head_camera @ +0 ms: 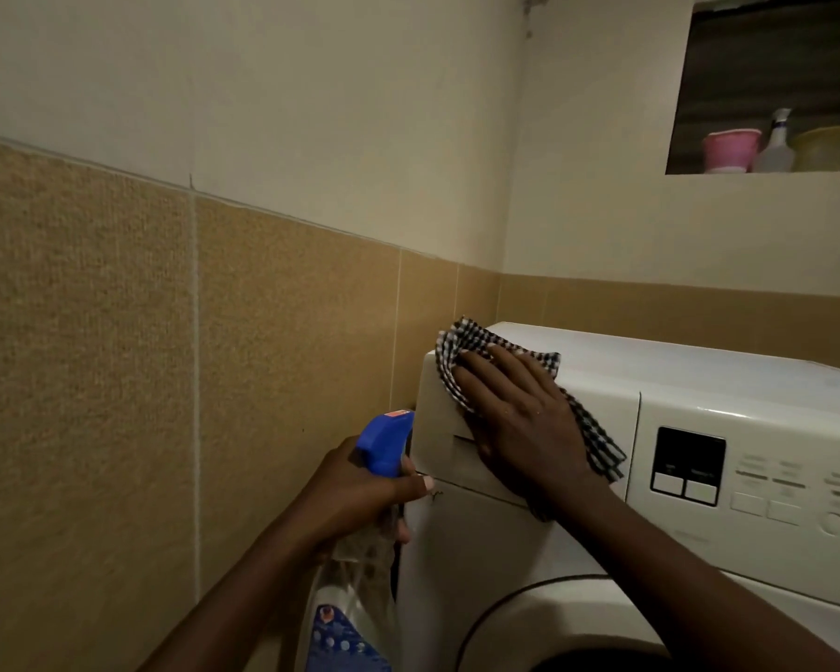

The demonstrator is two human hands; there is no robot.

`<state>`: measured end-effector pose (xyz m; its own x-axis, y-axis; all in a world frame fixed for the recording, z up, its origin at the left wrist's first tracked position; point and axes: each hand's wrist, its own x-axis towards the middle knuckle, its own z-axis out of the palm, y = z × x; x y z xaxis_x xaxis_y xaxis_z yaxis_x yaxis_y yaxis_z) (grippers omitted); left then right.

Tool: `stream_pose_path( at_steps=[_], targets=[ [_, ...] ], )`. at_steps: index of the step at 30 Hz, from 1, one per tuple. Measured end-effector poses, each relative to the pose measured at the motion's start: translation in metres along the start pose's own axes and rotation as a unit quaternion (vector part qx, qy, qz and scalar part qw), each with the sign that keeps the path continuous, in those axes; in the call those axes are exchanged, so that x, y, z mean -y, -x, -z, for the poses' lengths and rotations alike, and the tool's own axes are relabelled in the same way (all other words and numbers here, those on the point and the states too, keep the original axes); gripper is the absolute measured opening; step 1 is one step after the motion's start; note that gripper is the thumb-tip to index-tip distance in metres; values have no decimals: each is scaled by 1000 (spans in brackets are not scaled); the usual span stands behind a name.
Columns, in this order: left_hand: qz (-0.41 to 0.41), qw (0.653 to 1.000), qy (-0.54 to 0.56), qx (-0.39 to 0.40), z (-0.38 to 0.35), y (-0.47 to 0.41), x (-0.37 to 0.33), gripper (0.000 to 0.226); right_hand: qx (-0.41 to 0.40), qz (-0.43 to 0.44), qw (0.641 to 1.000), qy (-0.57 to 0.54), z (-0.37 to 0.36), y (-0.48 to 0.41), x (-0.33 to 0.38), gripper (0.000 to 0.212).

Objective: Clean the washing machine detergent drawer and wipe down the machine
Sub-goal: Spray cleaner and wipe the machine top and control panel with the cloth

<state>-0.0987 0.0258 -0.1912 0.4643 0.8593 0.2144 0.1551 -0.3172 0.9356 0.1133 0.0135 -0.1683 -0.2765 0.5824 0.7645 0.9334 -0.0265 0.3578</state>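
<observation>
A white front-loading washing machine point(699, 380) stands in the corner at the right. Its detergent drawer front point(442, 429) is at the top left and looks shut. My right hand point(520, 419) lies flat on that drawer front, pressing a black-and-white checked cloth point(461, 341) against it; the cloth drapes over the machine's top edge. My left hand point(360, 497) grips a clear spray bottle point(355, 608) by the neck, a finger on the trigger. The bottle's blue nozzle point(384, 438) sits just left of the machine's corner.
The control panel point(689, 458) with a dark display and buttons is to the right of my right hand. The round door rim point(495, 608) curves below. Tan wall tiles point(166, 380) fill the left. A wall niche point(767, 143) at the upper right holds a pink tub and a bottle.
</observation>
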Motion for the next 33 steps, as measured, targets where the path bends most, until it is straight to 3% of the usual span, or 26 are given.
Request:
stream_pose_path(
  at_steps=[6, 15, 20, 25, 33],
  targets=[
    [8, 1000, 9, 4, 4, -3, 1, 24, 19, 56, 998, 6, -3, 13, -10, 51],
    [13, 1000, 9, 8, 8, -3, 3, 21, 34, 27, 999, -13, -19, -24, 22, 53],
    [24, 999, 22, -4, 8, -3, 7, 18, 68, 97, 993, -9, -32, 3, 34, 51],
    [33, 999, 27, -17, 9, -4, 9, 19, 40, 29, 999, -10, -39, -10, 45, 52],
    [38, 998, 48, -32, 13, -6, 15, 25, 80, 115, 989, -44, -54, 44, 60, 55]
  ],
)
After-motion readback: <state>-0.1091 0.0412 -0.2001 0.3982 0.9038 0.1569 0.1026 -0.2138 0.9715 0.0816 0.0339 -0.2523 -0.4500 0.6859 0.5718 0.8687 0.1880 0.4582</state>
